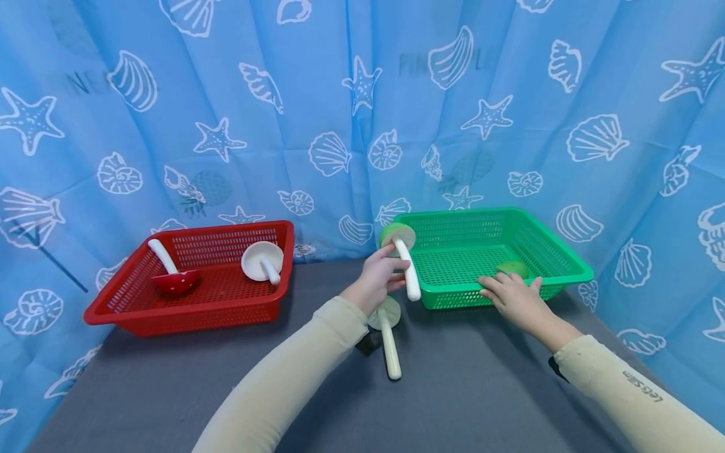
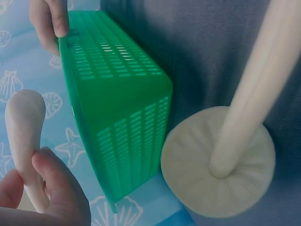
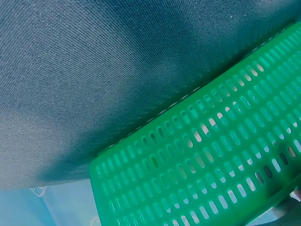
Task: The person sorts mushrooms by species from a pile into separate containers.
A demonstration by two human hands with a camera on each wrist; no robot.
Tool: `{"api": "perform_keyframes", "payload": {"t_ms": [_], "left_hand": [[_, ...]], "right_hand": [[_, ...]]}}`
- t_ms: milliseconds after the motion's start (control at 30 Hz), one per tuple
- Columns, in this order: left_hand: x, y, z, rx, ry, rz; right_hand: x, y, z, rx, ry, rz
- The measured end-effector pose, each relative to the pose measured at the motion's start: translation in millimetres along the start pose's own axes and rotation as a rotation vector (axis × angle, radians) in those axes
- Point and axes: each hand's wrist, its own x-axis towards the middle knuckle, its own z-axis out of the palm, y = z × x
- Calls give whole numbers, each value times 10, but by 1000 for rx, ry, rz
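Observation:
My left hand (image 1: 381, 277) pinches the white stem of a toy mushroom (image 1: 408, 267), its green cap up by the near-left corner of the green basket (image 1: 453, 299). Below that hand, a second mushroom (image 1: 391, 352) lies on the table, its pale cap underside showing and its stem toward me. My right hand (image 1: 521, 305) grips the basket's front rim; in the left wrist view its fingers (image 2: 60, 21) lie over the edge. Just behind it, inside the basket, a green mushroom cap (image 1: 512, 269) shows, partly hidden. The right wrist view shows mostly the slotted basket wall (image 3: 202, 165).
A red basket (image 1: 187, 324) stands at the left, holding a red spotted mushroom (image 1: 175, 282) and another mushroom (image 1: 262, 260) with its pale underside up. Dark grey cloth (image 1: 453, 377) covers the table. A blue seashell-print curtain (image 1: 340, 94) hangs behind both baskets.

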Motion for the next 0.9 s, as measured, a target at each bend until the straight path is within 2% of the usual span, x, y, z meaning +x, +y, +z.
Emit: {"api": "perform_keyframes", "payload": {"t_ms": [267, 900], "left_hand": [[119, -5, 138, -33, 20, 10], [379, -33, 325, -43, 50, 62]], "right_hand": [[-4, -7, 12, -2, 3, 0], [6, 4, 16, -2, 2, 5]]}}
